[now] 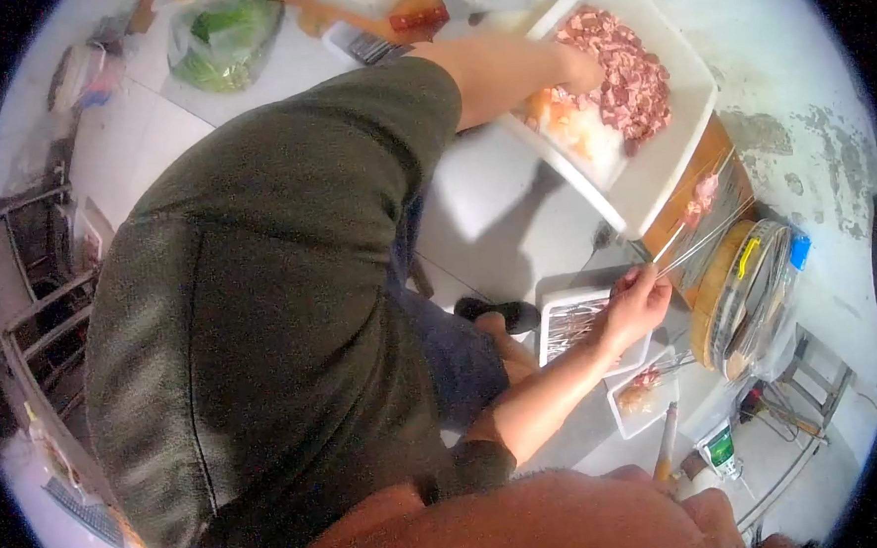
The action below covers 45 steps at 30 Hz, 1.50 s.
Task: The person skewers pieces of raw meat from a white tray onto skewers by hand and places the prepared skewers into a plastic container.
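Left hand (577, 69) inside a large white plastic tub (666, 168), at the edge of a heap of diced raw meat (635, 80); its fingers are partly hidden, so whether they grip cannot be told. Near the tub, by a smaller white tray (543, 340), the right hand (643, 301) pinches thin skewers (700, 240), one bearing threaded meat pieces (700, 198) beyond the fingertips.
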Each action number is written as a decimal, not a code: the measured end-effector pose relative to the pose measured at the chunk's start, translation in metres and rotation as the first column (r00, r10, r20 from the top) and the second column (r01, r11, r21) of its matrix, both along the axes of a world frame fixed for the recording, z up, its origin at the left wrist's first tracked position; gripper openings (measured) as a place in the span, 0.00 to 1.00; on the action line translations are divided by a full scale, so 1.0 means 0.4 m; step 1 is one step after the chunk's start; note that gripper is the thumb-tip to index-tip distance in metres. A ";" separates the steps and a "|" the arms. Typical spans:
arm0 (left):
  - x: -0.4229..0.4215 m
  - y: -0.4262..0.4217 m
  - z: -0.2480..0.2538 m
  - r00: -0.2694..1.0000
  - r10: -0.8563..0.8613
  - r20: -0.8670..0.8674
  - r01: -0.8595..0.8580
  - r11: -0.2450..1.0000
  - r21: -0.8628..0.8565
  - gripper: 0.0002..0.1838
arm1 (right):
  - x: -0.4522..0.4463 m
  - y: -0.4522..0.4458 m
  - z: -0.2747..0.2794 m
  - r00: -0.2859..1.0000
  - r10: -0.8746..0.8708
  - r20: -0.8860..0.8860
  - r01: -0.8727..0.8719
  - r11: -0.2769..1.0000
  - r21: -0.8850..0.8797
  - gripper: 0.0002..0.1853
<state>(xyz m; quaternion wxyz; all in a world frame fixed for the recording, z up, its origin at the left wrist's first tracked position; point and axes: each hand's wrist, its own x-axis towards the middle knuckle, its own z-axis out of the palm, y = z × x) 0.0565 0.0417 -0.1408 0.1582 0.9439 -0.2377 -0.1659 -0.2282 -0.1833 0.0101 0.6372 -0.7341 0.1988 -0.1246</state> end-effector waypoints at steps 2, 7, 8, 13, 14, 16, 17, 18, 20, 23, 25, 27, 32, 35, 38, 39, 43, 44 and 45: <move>-0.010 -0.004 0.001 1.000 -0.014 0.001 0.014 0.999 0.043 0.15 | -0.006 -0.017 -0.010 1.000 0.001 -0.010 -0.001 1.000 0.029 0.07; -0.048 0.002 0.089 0.997 0.019 -0.081 -0.012 0.996 0.083 0.15 | -0.022 -0.033 -0.008 1.000 -0.026 -0.006 0.026 0.997 0.067 0.07; -0.035 0.003 0.084 0.997 0.048 -0.060 -0.043 0.996 0.072 0.15 | -0.024 -0.037 -0.014 1.000 -0.027 0.002 0.027 0.997 0.076 0.06; 0.024 0.014 0.075 0.980 0.188 0.058 -0.189 0.982 0.013 0.12 | -0.027 -0.024 0.004 0.999 -0.041 -0.006 0.041 0.997 0.067 0.06; 0.019 0.017 0.071 0.975 0.202 0.095 -0.203 0.979 0.009 0.12 | -0.027 -0.027 0.001 0.999 -0.032 0.006 0.031 0.998 0.057 0.06; -0.011 0.030 0.056 0.970 0.177 0.169 -0.187 0.981 0.049 0.12 | -0.022 -0.043 -0.009 1.000 -0.010 0.004 0.009 0.999 0.052 0.06; -0.022 0.033 0.055 0.970 0.159 0.183 -0.175 0.982 0.075 0.12 | -0.022 -0.052 -0.013 1.000 0.000 0.000 0.000 0.999 0.048 0.06; -0.029 0.031 0.060 0.979 0.136 0.153 -0.154 0.981 0.114 0.12 | -0.022 -0.049 -0.009 1.000 -0.004 -0.001 0.005 0.999 0.054 0.06; -0.038 0.032 0.076 0.992 0.091 0.092 -0.107 0.976 0.191 0.12 | -0.023 -0.040 0.000 1.000 -0.016 0.000 0.016 0.998 0.069 0.07; -0.040 0.047 0.103 0.998 0.021 -0.052 -0.008 0.969 0.247 0.14 | -0.026 -0.047 -0.007 1.000 -0.007 0.017 0.006 0.998 0.062 0.07; -0.037 0.046 0.095 0.997 0.003 -0.073 0.014 0.971 0.239 0.13 | -0.025 -0.047 -0.009 0.999 0.011 0.047 -0.014 0.998 0.057 0.07; -0.025 0.042 0.062 0.999 0.016 -0.044 -0.007 0.981 0.194 0.13 | -0.027 -0.048 -0.009 0.999 0.011 0.044 -0.013 0.999 0.043 0.07; 0.056 0.035 -0.064 0.997 0.078 0.023 -0.079 0.996 0.044 0.13 | -0.027 -0.035 0.000 1.000 -0.027 0.013 0.027 1.000 -0.001 0.08; 0.065 0.044 -0.052 0.999 0.017 0.040 -0.018 1.000 0.022 0.12 | -0.030 -0.040 0.007 1.000 -0.017 -0.017 0.017 1.000 -0.004 0.08; 0.037 0.054 0.053 0.995 -0.096 0.005 0.095 0.994 0.052 0.12 | -0.029 -0.033 0.007 1.000 -0.026 0.010 0.025 0.997 0.077 0.08; 0.036 0.041 0.075 0.993 -0.118 -0.021 0.120 0.990 0.071 0.12 | -0.029 -0.036 0.004 1.000 -0.027 0.000 0.027 0.997 0.072 0.08; 0.054 0.020 0.135 0.963 -0.257 -0.077 0.261 0.965 0.040 0.12 | -0.023 -0.021 0.011 0.999 -0.046 0.011 0.045 0.996 0.081 0.07; 0.048 0.024 0.158 0.955 -0.273 -0.117 0.271 0.962 -0.031 0.12 | -0.020 -0.013 0.017 0.998 -0.056 0.023 0.053 0.994 0.091 0.07; 0.007 0.046 0.220 0.944 -0.261 -0.199 0.227 0.957 -0.178 0.12 | -0.021 -0.021 0.014 0.999 -0.032 -0.019 0.033 0.999 0.028 0.05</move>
